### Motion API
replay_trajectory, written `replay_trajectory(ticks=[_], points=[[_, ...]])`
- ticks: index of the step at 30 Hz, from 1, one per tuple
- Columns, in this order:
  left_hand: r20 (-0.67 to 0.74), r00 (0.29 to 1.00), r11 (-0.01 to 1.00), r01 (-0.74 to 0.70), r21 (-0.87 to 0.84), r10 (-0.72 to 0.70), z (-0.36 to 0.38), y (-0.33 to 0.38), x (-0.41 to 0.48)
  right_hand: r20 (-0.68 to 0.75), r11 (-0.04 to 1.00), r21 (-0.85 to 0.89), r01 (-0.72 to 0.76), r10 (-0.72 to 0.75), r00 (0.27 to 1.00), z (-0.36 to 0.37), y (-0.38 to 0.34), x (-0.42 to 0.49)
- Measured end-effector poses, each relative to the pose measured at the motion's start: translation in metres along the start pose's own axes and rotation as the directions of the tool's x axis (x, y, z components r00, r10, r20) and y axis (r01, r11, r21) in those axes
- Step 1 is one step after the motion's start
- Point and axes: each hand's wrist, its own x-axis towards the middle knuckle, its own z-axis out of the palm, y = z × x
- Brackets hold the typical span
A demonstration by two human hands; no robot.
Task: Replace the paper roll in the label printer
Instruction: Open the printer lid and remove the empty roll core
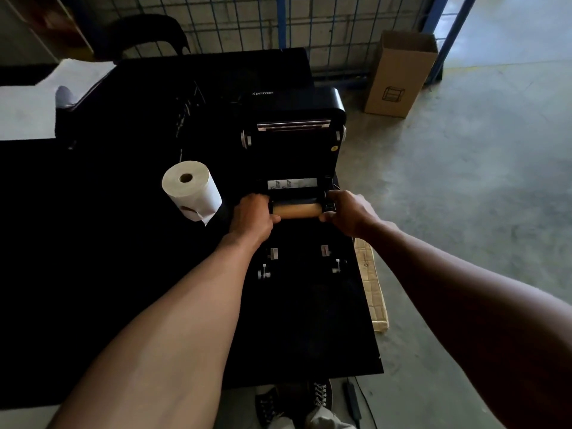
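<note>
The black label printer [297, 144] stands on the black table with its lid raised and its paper bay exposed. A bare brown cardboard core [298, 211] lies across the bay. My left hand [252, 216] grips the core's left end. My right hand [348, 212] grips its right end by the roll holder. A full white paper roll [193, 188] stands on the table to the left of the printer, a loose flap hanging at its lower edge.
The black table [93, 243] ends just right of the printer, with a strip of cardboard [373, 283] at that edge. An open cardboard box [399, 75] stands on the concrete floor by a wire fence. A cable and adapter [353, 400] lie beside my shoes.
</note>
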Motion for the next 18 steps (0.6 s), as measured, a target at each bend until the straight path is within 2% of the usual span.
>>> replay_trajectory(ticks=[5, 8, 11, 15, 17, 18], points=[[-0.006, 1.0, 1.0, -0.026, -0.002, 0.026, -0.008, -0.003, -0.002, 0.036, 0.999, 0.031, 0.021, -0.023, 0.999, -0.005, 0.003, 0.001], [-0.023, 0.998, 0.998, -0.053, -0.034, 0.052, -0.02, -0.001, -0.003, 0.02, 0.993, 0.117, 0.018, -0.02, 1.0, -0.017, 0.0, -0.001], [-0.01, 0.999, 0.975, -0.053, -0.216, 0.052, -0.04, 0.007, -0.011, 0.03, 0.955, 0.298, -0.001, -0.008, 1.0, -0.037, -0.006, -0.001], [-0.054, 0.998, 0.905, -0.013, -0.426, -0.012, -0.06, 0.018, -0.022, 0.084, 0.9, 0.436, -0.001, -0.039, 0.996, -0.065, -0.02, -0.013], [-0.065, 0.995, 0.84, 0.023, -0.542, -0.069, -0.066, 0.025, -0.027, 0.096, 0.859, 0.511, -0.017, -0.038, 0.995, -0.072, -0.029, -0.024], [-0.038, 0.994, 0.777, 0.054, -0.627, -0.1, -0.07, 0.03, -0.031, 0.092, 0.841, 0.541, -0.015, -0.041, 0.995, -0.073, -0.034, -0.029]])
